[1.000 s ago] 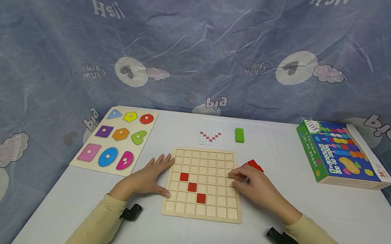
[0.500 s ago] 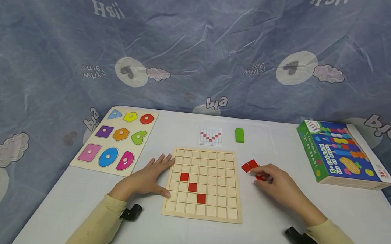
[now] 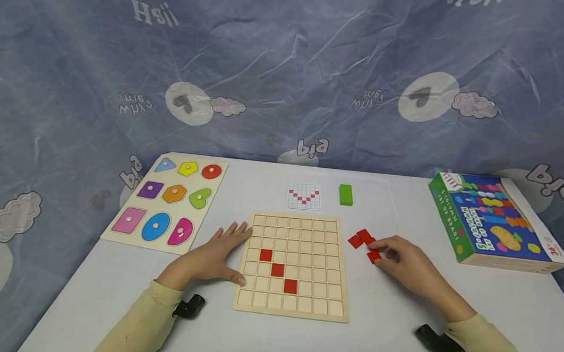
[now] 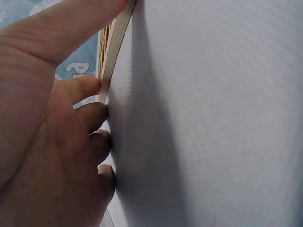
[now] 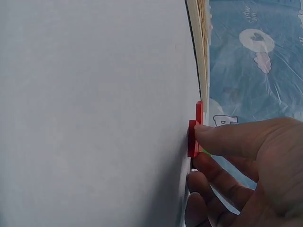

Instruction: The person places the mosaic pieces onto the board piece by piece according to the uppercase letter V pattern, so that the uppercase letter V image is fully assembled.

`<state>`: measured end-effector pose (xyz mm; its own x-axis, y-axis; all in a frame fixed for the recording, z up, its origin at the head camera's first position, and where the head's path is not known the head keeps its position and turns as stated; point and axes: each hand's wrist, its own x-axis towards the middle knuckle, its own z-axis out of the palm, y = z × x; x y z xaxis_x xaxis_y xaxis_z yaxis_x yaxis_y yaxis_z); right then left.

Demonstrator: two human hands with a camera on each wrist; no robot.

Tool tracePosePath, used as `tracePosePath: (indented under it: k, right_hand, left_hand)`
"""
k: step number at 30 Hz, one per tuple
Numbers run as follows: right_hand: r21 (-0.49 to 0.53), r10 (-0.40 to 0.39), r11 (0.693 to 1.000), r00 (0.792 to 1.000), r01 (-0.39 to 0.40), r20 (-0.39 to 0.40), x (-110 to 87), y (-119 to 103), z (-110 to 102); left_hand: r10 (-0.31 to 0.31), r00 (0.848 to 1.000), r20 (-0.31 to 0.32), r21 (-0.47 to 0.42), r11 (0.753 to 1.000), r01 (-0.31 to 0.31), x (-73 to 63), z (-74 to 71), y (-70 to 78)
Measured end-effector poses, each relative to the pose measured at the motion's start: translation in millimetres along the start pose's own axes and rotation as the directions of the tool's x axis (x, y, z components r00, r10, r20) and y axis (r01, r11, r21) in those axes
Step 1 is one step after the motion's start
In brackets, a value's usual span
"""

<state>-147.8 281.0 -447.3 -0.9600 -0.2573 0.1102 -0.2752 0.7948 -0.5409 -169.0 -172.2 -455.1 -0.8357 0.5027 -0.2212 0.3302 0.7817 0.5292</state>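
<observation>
A wooden grid board (image 3: 303,317) lies on the white table, with red square tiles (image 3: 277,270) in three of its cells on a diagonal. My left hand (image 3: 213,258) rests at the board's left side, fingers spread, its thumb and fingertips touching the frame. To the right of the board lies a small group of loose red tiles (image 3: 356,241). There my right hand (image 3: 408,267) pinches one red tile (image 3: 374,257) between thumb and index finger. In the right wrist view, the thumb presses against a red tile (image 5: 191,138); the other fingers are curled below.
Behind the board lie a pattern card (image 3: 304,197) with a red V of squares and a green block (image 3: 345,195). A shape puzzle board (image 3: 166,202) lies at the left. A bead-set box (image 3: 497,224) stands at the right, and a printed cloth (image 3: 287,80) hangs behind.
My right hand has moved right, from the board's right edge to the loose red tiles, where it now pinches one. The left hand has stayed in place.
</observation>
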Motion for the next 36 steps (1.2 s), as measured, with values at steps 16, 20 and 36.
tracePosePath:
  k: [16,20,36]
  right_hand:
    - [0.048,-0.006,0.999,0.999,0.004,0.038,2.6,-8,9]
    - [0.043,0.000,0.999,0.998,-0.003,0.056,2.9,-7,9]
    - [0.068,-0.022,0.997,0.999,0.019,0.043,2.4,-13,9]
  left_hand:
    - [0.002,1.000,0.012,-0.004,1.000,-0.002,0.3,-1.4,0.6]
    - [0.000,1.000,0.010,-0.008,1.000,0.000,-0.1,-1.4,0.9]
    - [-0.004,1.000,0.004,-0.014,1.000,0.004,-0.2,-1.2,1.2]
